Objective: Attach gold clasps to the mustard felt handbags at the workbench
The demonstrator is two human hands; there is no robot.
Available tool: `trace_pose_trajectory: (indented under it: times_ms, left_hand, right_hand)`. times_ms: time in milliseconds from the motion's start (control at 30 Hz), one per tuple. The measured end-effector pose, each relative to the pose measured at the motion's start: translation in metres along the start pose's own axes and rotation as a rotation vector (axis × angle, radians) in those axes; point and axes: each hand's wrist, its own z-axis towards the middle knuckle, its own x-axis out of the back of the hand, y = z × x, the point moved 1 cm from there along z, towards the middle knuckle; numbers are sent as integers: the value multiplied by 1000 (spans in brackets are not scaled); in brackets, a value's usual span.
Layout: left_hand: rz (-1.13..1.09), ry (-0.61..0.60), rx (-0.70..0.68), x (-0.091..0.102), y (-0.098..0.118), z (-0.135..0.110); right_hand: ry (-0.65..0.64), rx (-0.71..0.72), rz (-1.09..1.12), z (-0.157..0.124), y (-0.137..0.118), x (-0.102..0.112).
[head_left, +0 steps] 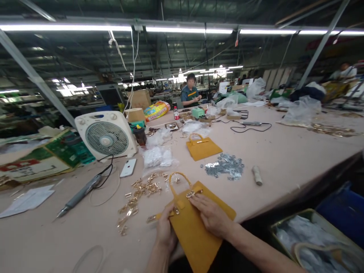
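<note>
A mustard-yellow leather handbag panel (196,235) with one looped handle lies tilted at the table's near edge, partly over my lap. My left hand (166,231) grips its left side beside a short strap with a gold metal end (151,218); some of those fingers are hidden under the leather. Across the panel's face lies my right hand (212,216), fingers extended and together, the tips touching the upper part by a gold buckle (190,194). Left of the panel, small gold metal fittings (148,187) are scattered. Beyond it rests a second yellow handbag panel (203,148).
Silver metal pieces (226,167) and a pale cylinder (257,175) lie to the right. Leftward are a phone (128,168), a corded electric screwdriver (79,195) and a fan (106,134). A co-worker (191,91) sits across the table. A bin (313,214) stands lower right.
</note>
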Motion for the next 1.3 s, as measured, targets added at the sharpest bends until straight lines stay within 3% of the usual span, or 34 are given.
trace_pose_trajectory:
  times_ms: [167,267,400,700,800,967,1100,1200,1300]
  left_hand:
    - [5,72,-78,-15,-6,-12]
    - [91,140,-175,-21,-10,-18]
    - [211,177,-187,-18,-12,-18]
    - [302,263,-225,-12,-16,-13]
    - [289,279,-239,-9,-17,-10]
    - [363,248,-324,-4,-16,-11]
    - [418,283,-375,-10,-10,-17]
    - [455,228,-376,-25,-8,-25]
    - [471,72,-381,-46,-16,-39]
  right_hand:
    - [75,-55,59,1,-4,5]
    - [217,-140,26,-2,0,5]
    - [377,-312,-132,-5,12,2]
    - [173,-483,-115,1,15,8]
    - [141,-483,-64,1,15,11]
    - [261,-448,91,-6,14,18]
    - [371,-381,222,-17,-8,28]
    - [246,-304,391,-26,-39,40]
    - [129,-278,537,-34,-72,58]
